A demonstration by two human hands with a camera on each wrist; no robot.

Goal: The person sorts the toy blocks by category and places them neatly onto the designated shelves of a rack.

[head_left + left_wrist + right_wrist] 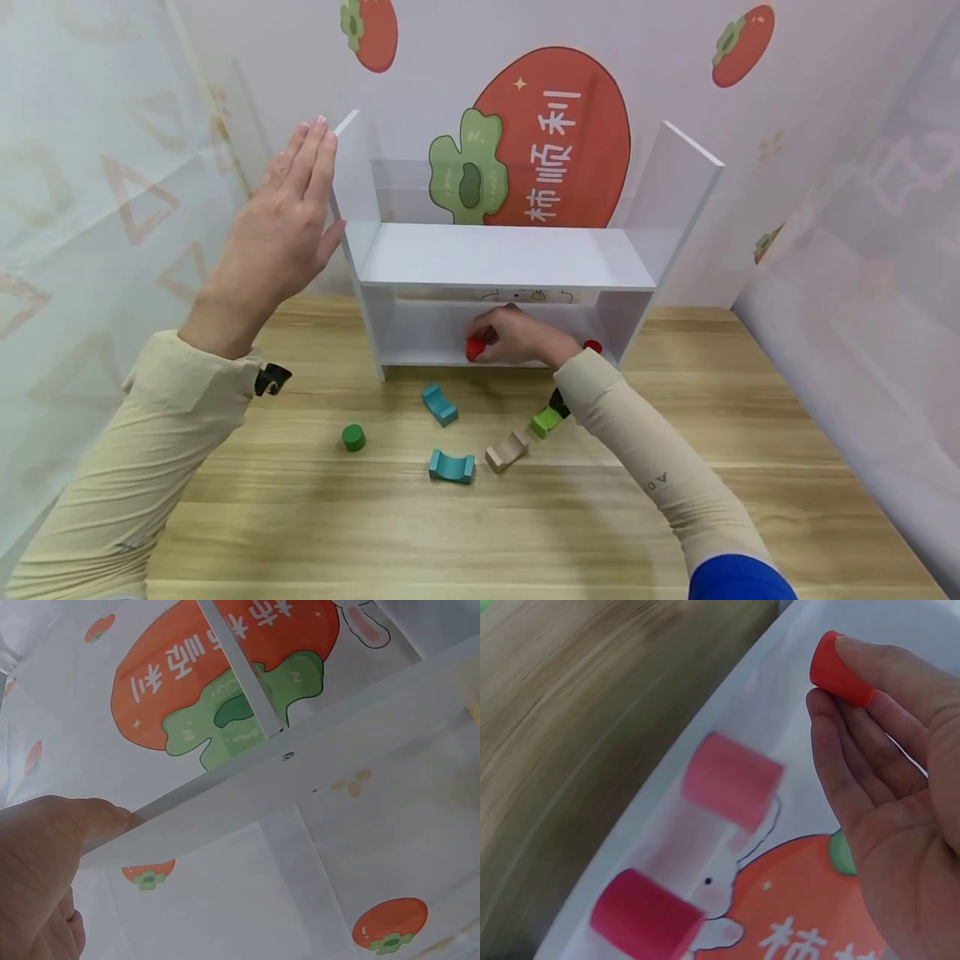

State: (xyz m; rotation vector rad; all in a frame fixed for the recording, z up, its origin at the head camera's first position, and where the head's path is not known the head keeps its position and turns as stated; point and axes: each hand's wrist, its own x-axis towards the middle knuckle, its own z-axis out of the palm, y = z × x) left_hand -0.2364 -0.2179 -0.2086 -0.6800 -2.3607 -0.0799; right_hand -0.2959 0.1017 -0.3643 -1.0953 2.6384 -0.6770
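In the head view my right hand [517, 335] is at the front of the white shelf's lower board [420, 333]. It pinches a red cylinder block [475, 349] between thumb and fingers, seen also in the right wrist view [840, 669]. A pink cylinder [733, 782] and a dark red cylinder [646, 915] stand along the same board; my right hand and forearm hide the pink one in the head view. My left hand [281, 217], fingers straight, rests against the outer side of the shelf's left panel [356, 179], its thumb at the panel's edge.
On the wooden table before the shelf lie a green cylinder [353, 437], two blue curved blocks [439, 405], a bare wood curved block [507, 452] and a light green one [546, 422] beside my right sleeve. A persimmon-print curtain [675, 50] hangs behind.
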